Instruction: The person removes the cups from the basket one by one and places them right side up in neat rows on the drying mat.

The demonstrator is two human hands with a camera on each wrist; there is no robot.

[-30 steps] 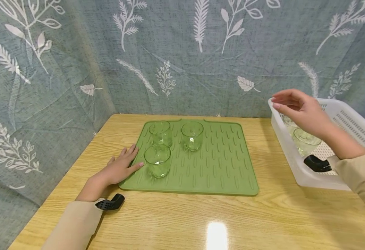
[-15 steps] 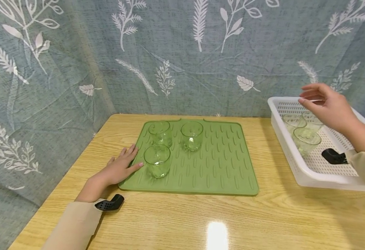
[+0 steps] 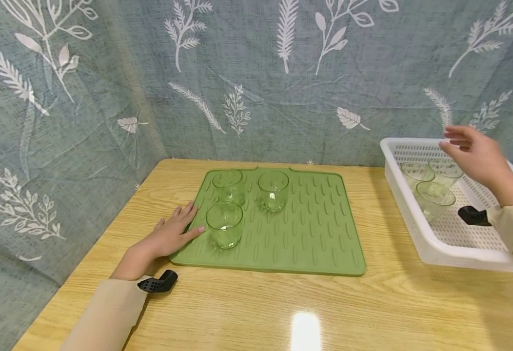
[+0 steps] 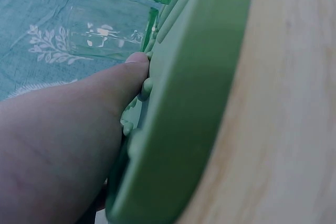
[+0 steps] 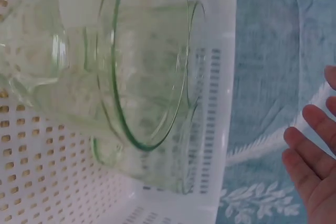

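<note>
In the head view my left hand (image 3: 168,236) rests with spread, straight fingers on the left edge of a green ridged drying mat (image 3: 309,234). Its thumb lies on the mat beside the nearest glass (image 3: 225,226). Two more clear green glasses, one at the back left (image 3: 228,187) and one to its right (image 3: 273,192), stand upright on the mat. My right hand (image 3: 480,153) hovers with relaxed fingers over a white plastic basket (image 3: 427,239), holding nothing. Inside the basket, three glasses stand together on the left side, the closest being a green-tinted glass (image 5: 142,66) in the right wrist view.
The wooden table (image 3: 221,307) extends in front of the mat and between mat and basket. A patterned blue-grey cloth (image 3: 261,112) hangs right behind the table and along its left side. The basket has raised, slotted walls.
My right hand has moved right, from the basket's left rim to above its inside, bringing the glasses there into view. The left hand has stayed on the mat. The head view has shifted slightly.
</note>
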